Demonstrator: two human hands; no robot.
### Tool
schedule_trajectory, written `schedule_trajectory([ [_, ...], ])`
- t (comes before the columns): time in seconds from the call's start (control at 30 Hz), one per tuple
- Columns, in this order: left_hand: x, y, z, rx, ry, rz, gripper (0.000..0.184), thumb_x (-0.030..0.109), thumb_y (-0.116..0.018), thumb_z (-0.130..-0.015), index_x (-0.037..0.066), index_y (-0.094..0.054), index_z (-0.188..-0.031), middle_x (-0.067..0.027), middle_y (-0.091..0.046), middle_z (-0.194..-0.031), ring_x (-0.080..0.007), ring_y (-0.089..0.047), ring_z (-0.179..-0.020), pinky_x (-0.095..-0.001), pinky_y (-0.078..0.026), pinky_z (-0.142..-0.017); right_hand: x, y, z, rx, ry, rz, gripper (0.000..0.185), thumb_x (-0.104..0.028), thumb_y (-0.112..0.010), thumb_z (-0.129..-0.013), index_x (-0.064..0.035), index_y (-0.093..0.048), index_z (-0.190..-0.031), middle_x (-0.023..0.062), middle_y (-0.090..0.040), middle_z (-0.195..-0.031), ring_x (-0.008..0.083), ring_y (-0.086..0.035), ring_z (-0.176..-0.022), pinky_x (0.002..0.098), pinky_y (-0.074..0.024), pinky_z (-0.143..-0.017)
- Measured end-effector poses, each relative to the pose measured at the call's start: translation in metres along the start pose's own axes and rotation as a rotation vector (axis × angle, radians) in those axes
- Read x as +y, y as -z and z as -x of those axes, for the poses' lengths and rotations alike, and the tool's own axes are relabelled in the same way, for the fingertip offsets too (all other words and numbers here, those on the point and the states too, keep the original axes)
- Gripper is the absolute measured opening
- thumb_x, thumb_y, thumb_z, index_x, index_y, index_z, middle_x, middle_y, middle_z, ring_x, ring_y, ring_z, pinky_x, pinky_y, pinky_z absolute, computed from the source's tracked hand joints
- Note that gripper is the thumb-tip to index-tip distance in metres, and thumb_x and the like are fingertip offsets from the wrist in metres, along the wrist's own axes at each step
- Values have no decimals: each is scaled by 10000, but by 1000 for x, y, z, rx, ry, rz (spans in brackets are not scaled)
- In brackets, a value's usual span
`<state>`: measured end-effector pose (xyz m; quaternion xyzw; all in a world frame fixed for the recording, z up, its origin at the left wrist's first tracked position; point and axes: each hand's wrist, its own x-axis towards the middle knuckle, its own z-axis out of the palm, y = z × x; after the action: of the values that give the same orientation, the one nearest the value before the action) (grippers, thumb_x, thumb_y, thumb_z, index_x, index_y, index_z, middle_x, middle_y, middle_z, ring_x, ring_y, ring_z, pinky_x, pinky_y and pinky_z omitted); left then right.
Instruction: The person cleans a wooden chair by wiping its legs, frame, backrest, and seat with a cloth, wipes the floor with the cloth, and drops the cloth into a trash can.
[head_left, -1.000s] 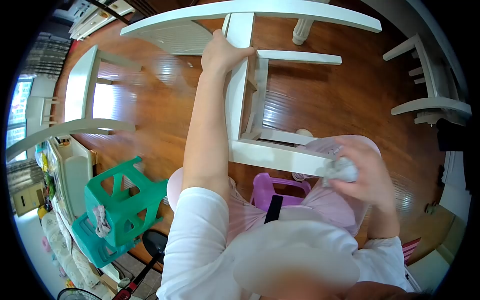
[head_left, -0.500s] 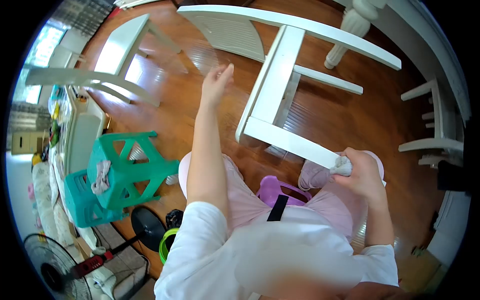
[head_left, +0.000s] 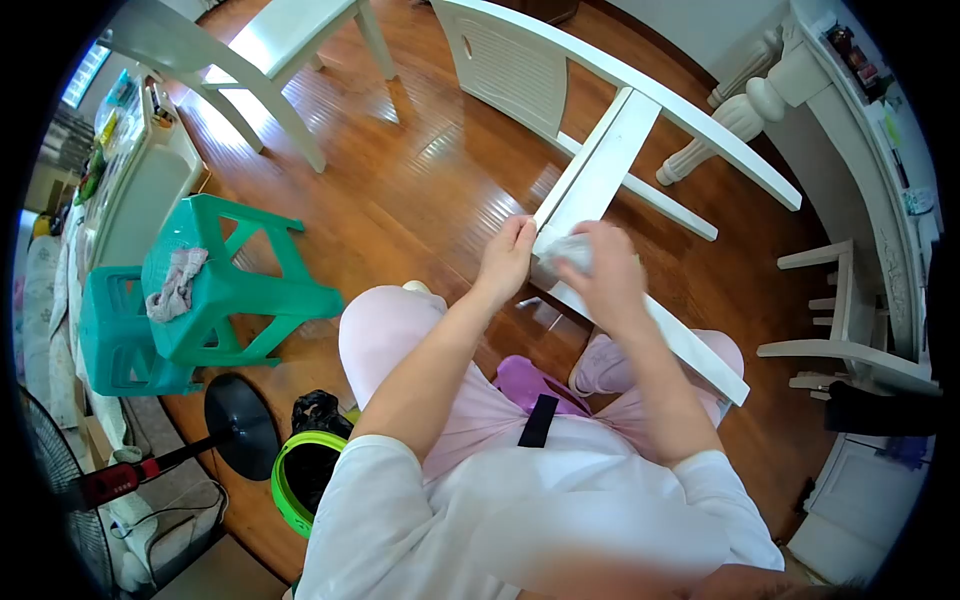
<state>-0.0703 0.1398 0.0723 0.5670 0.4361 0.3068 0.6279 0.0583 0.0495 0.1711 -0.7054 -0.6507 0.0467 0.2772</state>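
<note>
Lying under right grip [head_left: 608, 278]: pale cloth [head_left: 566, 252]

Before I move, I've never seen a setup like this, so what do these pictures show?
There's no machine: these are a person's bare hands, and every picture comes from one head-worn camera looking forward and down. The left hand holds the edge of a tipped white chair; the right hand holds a pale cloth against it. On the wooden floor, at left, are two green plastic stools, one bearing a greyish cloth, plus a green bin and fan.
</note>
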Motion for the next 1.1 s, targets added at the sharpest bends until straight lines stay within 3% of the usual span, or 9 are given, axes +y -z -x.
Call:
schedule_trajectory([
  [0.07,15,-4,8,76,-78,-66,315,303,-458,-978,39,-574,-1105,-160,-651,-976,-252,-618,-934,-352,-461,-840,-1,-7,3,-95,15,32,394,-173,-766,-684,-78,-580,-1019,102,-595,-1021,307,-558,-995,380,-466,-825],
  [0.2,23,-8,11,108,-118,-191,319,260,-411,-978,27,-539,-1155,-229,-626,-1050,-392,-584,-1011,-430,-452,-867,10,15,21,-210,59,-4,329,-79,-756,-627,-58,-584,-907,96,-577,-878,310,-578,-890,372,-478,-759],
  [0.3,18,-14,6,101,-140,-126,333,251,-398,-982,11,-532,-1169,-235,-611,-1091,-385,-567,-1049,-436,-436,-898,30,23,10,-141,19,-189,238,-66,-721,-667,-45,-592,-866,103,-578,-826,298,-595,-815,359,-482,-728],
  [0.37,22,-13,9,75,-86,-85,336,242,-398,-983,8,-525,-1188,-239,-594,-1131,-379,-551,-1083,-430,-425,-921,28,16,-18,87,-305,-469,242,-99,-727,-701,-46,-598,-898,107,-586,-845,293,-598,-815,345,-482,-738],
  [0.43,20,-13,9,66,-117,-82,340,243,-407,-982,8,-520,-1199,-238,-591,-1138,-375,-547,-1095,-425,-422,-928,41,-17,-34,-2,33,-103,264,-147,-722,-736,-35,-592,-936,124,-591,-908,315,-562,-912,392,-451,-815],
  [0.53,14,-12,8,59,-132,-102,349,244,-414,-982,3,-514,-1214,-237,-585,-1148,-368,-545,-1100,-419,-419,-935,46,-29,-46,-68,-63,-81,254,-140,-715,-738,-40,-591,-936,126,-577,-928,325,-535,-931,416,-433,-831],
  [0.7,19,-11,5,38,-108,-111,356,239,-428,-978,-6,-505,-1225,-233,-584,-1150,-366,-548,-1091,-412,-423,-931,71,-28,-80,138,-77,194,239,-170,-709,-752,-72,-602,-942,135,-562,-926,340,-521,-938,422,-437,-810],
  [0.87,20,-11,7,46,-64,-75,357,232,-436,-973,-15,-502,-1222,-233,-584,-1145,-370,-548,-1088,-413,-426,-925,33,-23,-33,-89,4,-28,278,-155,-729,-732,-108,-599,-973,112,-556,-974,326,-509,-987,414,-438,-835],
  [1.1,23,-11,4,34,-145,-174,357,231,-419,-978,-15,-497,-1225,-252,-578,-1135,-388,-545,-1070,-431,-428,-917,60,-28,-62,-20,16,-1,308,-247,-761,-729,-116,-614,-965,74,-570,-981,309,-504,-975,402,-441,-826],
])
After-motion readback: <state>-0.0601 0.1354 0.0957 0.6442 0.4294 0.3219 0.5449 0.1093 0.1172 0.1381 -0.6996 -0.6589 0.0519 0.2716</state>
